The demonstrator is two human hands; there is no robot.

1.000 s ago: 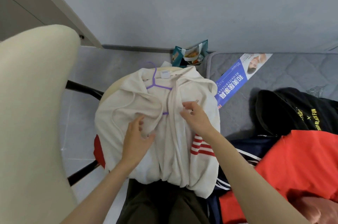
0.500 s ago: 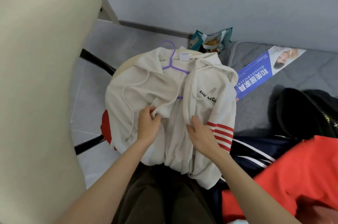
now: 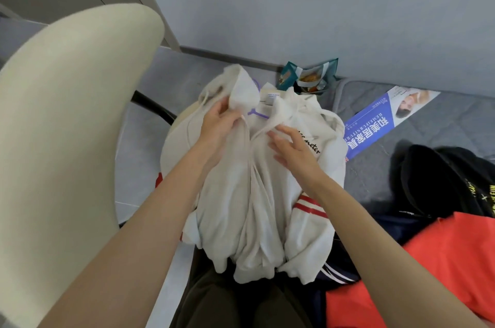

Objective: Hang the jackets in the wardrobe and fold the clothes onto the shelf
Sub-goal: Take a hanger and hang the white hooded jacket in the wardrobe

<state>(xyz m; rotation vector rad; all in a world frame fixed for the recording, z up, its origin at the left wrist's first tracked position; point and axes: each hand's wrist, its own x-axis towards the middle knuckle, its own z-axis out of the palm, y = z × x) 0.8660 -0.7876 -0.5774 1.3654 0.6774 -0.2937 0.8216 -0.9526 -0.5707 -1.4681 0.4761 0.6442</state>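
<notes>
While the white hooded jacket (image 3: pixel 257 193) lies front-up in the middle of the frame, its hem drapes over the person's dark trousers (image 3: pixel 235 303) at the bottom edge. It is threaded on a purple hanger (image 3: pixel 257 113), of which only a short piece shows at the neck.

The left hand (image 3: pixel 218 125) sits just left of the neck opening, fingers curled and gripping the left hood edge. The right hand (image 3: pixel 293 149) is apart from it, just right of the zip line. Its fingers are straight and spread, lying flat on the chest panel beside the black script lettering.

Half a second ago both hands were lower, at mid-front. The left pinched the front edge and the right rested near the red-striped sleeve (image 3: pixel 309 207). They have since moved up to the collar. The hood has been lifted and bunched, now covering the hanger hook that stood clear before.

A cream chair back (image 3: pixel 67 140) fills the left side. A teal snack bag (image 3: pixel 308 78) stands against the wall at upper centre. On the grey mattress (image 3: pixel 375 180) to the right lie a blue leaflet (image 3: pixel 375 127), a black garment (image 3: pixel 442 183) and a red garment (image 3: pixel 442 260). A navy garment with white stripes (image 3: pixel 337 274) sits at lower centre right.
</notes>
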